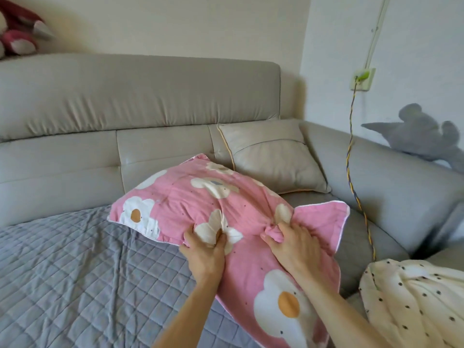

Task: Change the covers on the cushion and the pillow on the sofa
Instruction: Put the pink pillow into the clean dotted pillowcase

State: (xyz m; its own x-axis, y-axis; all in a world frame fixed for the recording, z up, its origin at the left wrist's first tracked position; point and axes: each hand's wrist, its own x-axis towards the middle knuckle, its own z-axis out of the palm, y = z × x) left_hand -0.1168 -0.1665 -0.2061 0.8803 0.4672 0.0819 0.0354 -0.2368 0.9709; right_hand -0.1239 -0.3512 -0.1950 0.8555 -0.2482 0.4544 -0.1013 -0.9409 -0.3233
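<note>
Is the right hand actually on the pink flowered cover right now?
Touching. The head view shows the right hand pinching a bunched fold of the pink flowered cover between its curled fingers.

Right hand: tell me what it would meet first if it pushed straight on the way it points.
The right hand, gripping a fold of the pink flowered pillow, points forward and left, so it would likely press into that pillow's stuffed bulk first. The sofa back lies beyond, though depth is unclear.
</note>
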